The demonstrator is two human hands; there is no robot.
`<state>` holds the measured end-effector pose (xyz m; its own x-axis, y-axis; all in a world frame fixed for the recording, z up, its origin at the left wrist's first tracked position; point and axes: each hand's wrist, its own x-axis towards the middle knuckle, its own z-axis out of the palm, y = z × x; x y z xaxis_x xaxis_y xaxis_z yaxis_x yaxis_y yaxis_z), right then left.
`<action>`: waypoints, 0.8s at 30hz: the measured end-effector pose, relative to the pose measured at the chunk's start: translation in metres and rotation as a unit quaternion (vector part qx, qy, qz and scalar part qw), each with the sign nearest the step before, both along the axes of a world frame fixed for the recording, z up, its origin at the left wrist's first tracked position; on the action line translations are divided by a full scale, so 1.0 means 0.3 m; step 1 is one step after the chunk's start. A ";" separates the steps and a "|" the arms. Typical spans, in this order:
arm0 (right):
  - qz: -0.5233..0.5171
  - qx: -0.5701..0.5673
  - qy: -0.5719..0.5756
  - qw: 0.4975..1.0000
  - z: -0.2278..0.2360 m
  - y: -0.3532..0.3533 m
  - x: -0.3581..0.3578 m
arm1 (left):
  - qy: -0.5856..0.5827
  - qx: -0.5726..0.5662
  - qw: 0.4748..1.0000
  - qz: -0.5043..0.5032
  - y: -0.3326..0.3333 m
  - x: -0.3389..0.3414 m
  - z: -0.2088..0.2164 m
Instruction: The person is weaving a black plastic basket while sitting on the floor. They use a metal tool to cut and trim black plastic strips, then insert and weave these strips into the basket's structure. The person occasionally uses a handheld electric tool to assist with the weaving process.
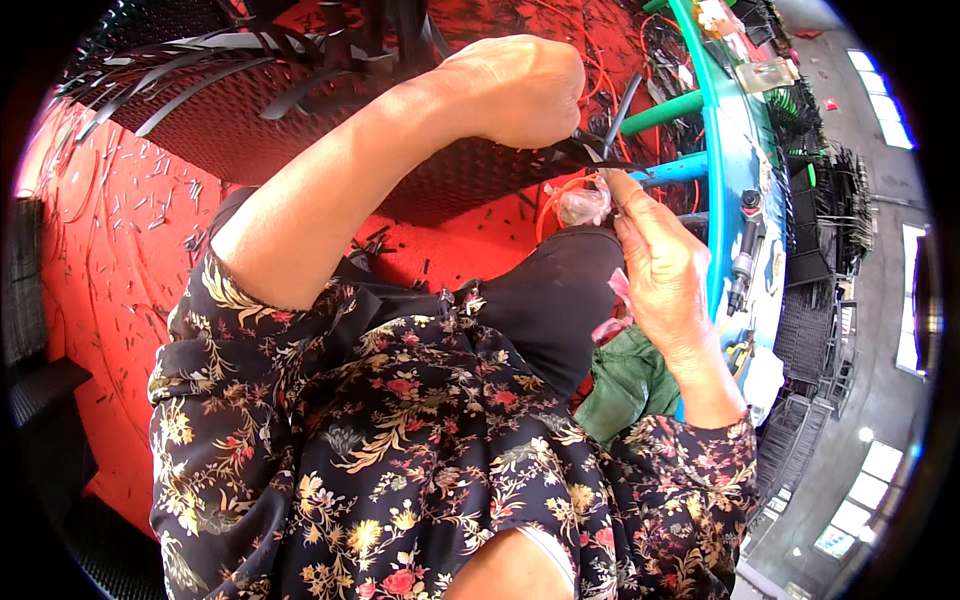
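A dark woven panel (420,185), with several loose flat black strips (215,62) sticking out at its left, fills the space before me. My left hand (525,90) is closed in a fist against its right end. The fingers curl away from view, so what they hold is hidden. Below and to the right, my right hand (655,250) pinches a thin black strip (580,153) between thumb and forefinger. That strip runs from under the left fist to the right fingertips. Another narrow grey-black strip (624,108) slants upward just beyond.
Short black offcuts litter the red floor (110,235). A green and blue table frame (712,130) stands at the right, with a dark hand tool (745,255) on its top. Green cloth (630,385) and a clear plastic bag (583,205) lie near my right arm.
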<state>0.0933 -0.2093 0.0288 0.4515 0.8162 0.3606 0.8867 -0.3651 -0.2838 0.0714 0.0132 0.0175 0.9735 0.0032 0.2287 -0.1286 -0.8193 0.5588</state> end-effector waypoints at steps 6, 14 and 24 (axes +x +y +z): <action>-0.036 0.069 0.009 0.997 -0.067 -0.001 -0.012 | -0.004 -0.005 1.000 0.008 -0.033 0.028 0.015; -0.053 -0.034 0.032 0.998 0.058 -0.018 -0.034 | 0.020 0.023 1.000 -0.006 -0.065 0.020 0.020; -0.063 0.030 -0.046 0.996 -0.037 -0.051 -0.016 | -0.022 0.017 1.000 0.013 -0.085 0.038 0.011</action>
<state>0.0885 -0.2247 0.0177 0.5117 0.7307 0.4519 0.8581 -0.4604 -0.2272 0.0829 -0.0122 0.0208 0.9621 0.0196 0.2718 -0.1310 -0.8415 0.5242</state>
